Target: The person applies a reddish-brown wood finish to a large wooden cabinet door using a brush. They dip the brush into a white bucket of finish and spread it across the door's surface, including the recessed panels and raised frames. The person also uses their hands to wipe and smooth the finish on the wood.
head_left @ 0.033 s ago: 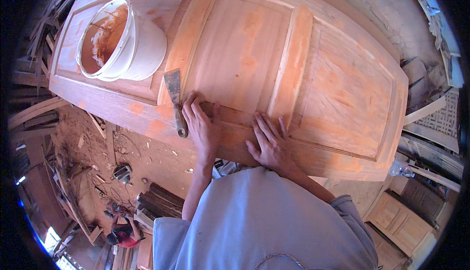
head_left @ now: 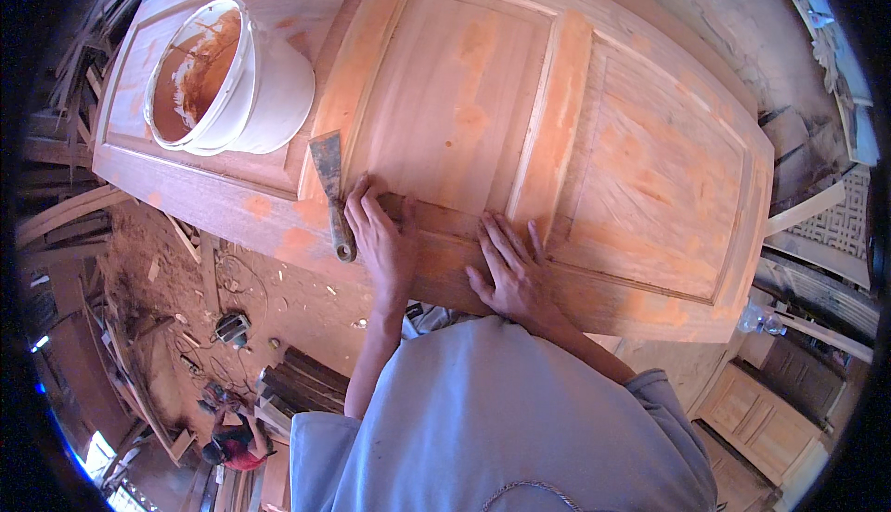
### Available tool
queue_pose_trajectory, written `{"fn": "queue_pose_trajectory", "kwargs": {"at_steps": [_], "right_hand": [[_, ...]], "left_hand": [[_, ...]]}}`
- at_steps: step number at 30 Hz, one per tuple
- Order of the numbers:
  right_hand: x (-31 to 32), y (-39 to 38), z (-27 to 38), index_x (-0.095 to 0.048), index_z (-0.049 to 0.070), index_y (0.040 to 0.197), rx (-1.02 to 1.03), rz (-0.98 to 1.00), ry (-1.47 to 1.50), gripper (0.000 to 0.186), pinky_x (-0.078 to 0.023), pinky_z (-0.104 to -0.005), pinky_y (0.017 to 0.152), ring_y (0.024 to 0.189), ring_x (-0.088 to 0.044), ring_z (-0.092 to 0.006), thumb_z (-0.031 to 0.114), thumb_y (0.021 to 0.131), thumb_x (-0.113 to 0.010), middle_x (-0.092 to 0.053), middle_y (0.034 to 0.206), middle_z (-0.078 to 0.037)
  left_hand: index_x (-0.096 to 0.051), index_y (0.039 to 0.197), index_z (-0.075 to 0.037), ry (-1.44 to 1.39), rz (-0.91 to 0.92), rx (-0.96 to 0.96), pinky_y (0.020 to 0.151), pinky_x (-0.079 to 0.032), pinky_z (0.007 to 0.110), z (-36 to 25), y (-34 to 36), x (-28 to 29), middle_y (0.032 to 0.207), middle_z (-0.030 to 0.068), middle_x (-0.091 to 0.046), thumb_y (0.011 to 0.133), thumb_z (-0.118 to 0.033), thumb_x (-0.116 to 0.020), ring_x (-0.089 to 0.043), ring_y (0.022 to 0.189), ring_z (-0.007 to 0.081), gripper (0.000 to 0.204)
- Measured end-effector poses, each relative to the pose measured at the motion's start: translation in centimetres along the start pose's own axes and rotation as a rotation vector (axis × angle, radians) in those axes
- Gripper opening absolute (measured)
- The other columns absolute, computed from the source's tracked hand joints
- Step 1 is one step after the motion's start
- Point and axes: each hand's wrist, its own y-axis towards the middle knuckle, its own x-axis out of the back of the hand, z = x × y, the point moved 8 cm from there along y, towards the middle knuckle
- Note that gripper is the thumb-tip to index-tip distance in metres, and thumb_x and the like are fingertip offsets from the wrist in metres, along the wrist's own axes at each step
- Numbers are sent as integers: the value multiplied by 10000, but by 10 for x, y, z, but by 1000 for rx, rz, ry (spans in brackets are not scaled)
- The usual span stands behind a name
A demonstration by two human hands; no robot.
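Observation:
A panelled wooden door [head_left: 436, 94] with orange filler patches lies flat in front of me. My left hand [head_left: 379, 238] rests near its close edge, fingers a little bent and apart. Just left of those fingers lies a putty knife [head_left: 331, 192], its stained blade pointing away and its handle beside my hand. My right hand [head_left: 515, 275] lies on the same edge with its fingers spread over the lower rail and panel border. Neither hand appears to hold anything. At the far left of the door, a white plastic bucket [head_left: 283, 94] lies tipped, its inside smeared with reddish-brown filler.
Below left, a person in red [head_left: 239, 447] crouches on the dirt floor near stacked dark boards [head_left: 306, 382] and a power tool [head_left: 232, 329]. Scrap timber [head_left: 65, 210] is piled along the left. A clear plastic bottle [head_left: 761, 320] and wooden panel doors [head_left: 756, 419] are at the right.

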Motion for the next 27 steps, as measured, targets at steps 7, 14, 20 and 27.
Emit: {"fn": "queue_pose_trajectory", "kwargs": {"at_steps": [7,14,20,27], "right_hand": [[-2,-2,-1,-573,14,1358,-20,-34,9,583,-179,-585,1202,1433,-418,-248,357,897,-665,-460,1531,-111],[15,-17,-3,-635,33,1279,16,-183,103,459,-273,-586,1167,1325,-516,-286,236,872,-698,-567,1393,-122],[69,-89,-75,-663,56,1170,-335,-359,-13,298,-315,-576,1148,1252,-541,-341,199,909,-678,-609,1268,-147],[79,-177,-146,-659,34,1062,-672,-577,-40,151,-424,-469,1040,1161,-552,-380,124,945,-626,-595,1226,-201]], "left_hand": [[-504,1195,31,-8,12,-13,1044,-405,519,3,-2,0,1315,240,-499,893,-185,-729,-468,1247,433,434],[-472,1343,11,13,41,-20,1112,-369,522,-6,-2,1,1478,262,-404,898,-193,-731,-406,1346,454,554],[-488,1350,-2,-56,34,-54,1126,-365,517,-5,-10,12,1508,258,-390,883,-120,-710,-384,1394,448,530],[-498,1339,16,-203,60,-157,1085,-409,514,-30,-16,20,1431,246,-491,873,-97,-709,-483,1315,436,524]]}}
